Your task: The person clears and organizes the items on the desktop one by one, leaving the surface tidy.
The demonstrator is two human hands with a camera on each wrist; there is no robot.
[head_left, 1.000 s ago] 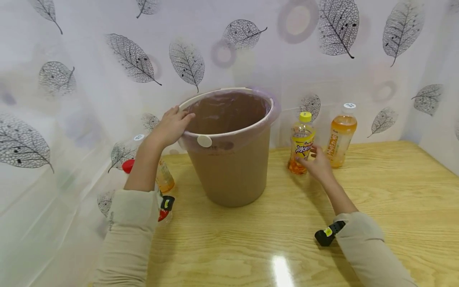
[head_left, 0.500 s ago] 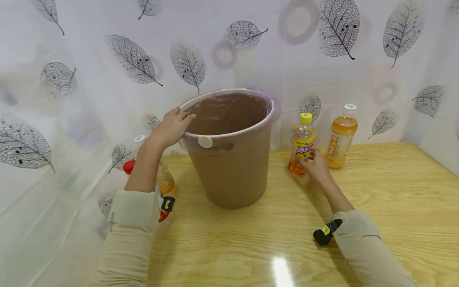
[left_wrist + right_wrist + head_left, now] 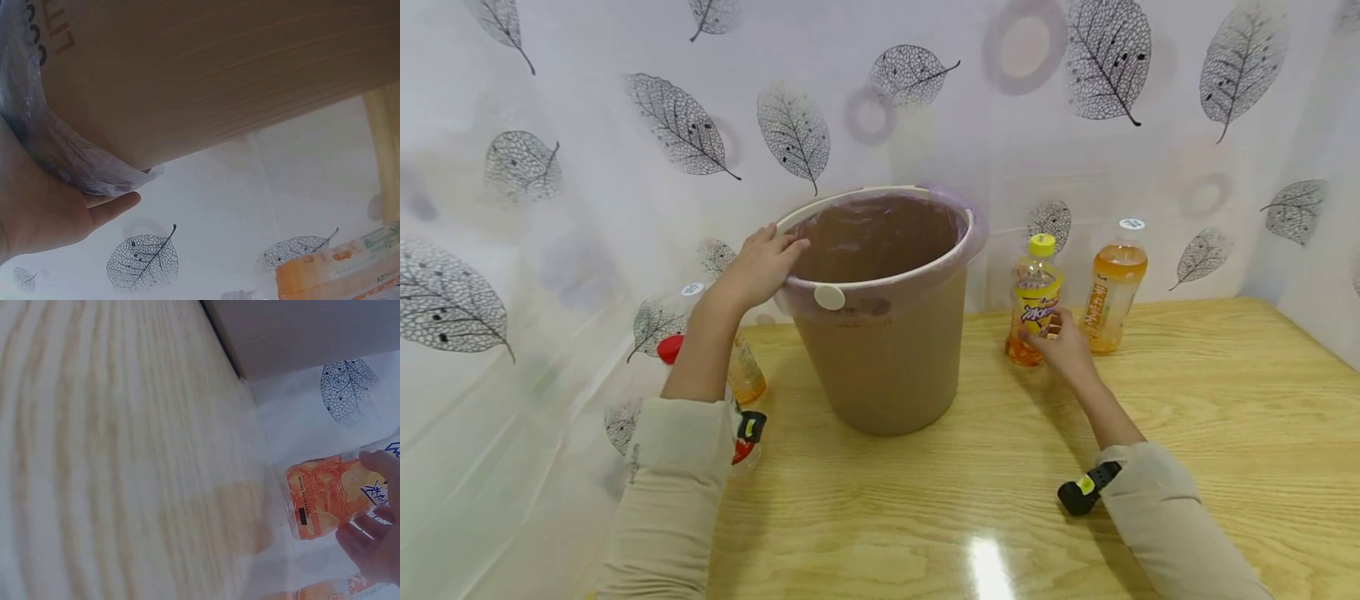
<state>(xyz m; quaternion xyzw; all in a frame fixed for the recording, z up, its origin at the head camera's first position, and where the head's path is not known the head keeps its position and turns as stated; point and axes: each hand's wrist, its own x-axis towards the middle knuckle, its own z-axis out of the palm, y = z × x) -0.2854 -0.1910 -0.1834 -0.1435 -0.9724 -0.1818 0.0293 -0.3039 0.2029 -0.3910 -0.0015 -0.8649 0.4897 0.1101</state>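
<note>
A tall brown trash bin (image 3: 887, 358) stands on the table, with a thin purple liner (image 3: 100, 169) folded over its cream rim. My left hand (image 3: 760, 262) holds the bin's rim at the left; in the left wrist view, its fingers lie along the outside of the liner. To the right of the bin stands a clear drink bottle (image 3: 1036, 308) with a yellow cap and a yellow-and-orange label. My right hand (image 3: 1063, 346) holds this bottle from the right, thumb in front; the right wrist view shows the other fingers on its opposite side.
A white-capped bottle of orange drink (image 3: 1116, 292) stands just right of my right hand. Behind my left forearm are another orange drink bottle (image 3: 745, 375) and a red cap (image 3: 668, 348), partly hidden. A leaf-patterned sheet (image 3: 925, 133) lines the back and sides of the wooden table (image 3: 887, 517).
The yellow-capped bottle has shifted very slightly to the right in my right hand, whose fingers have closed in a little on it. My left hand and the bin have stayed in place.
</note>
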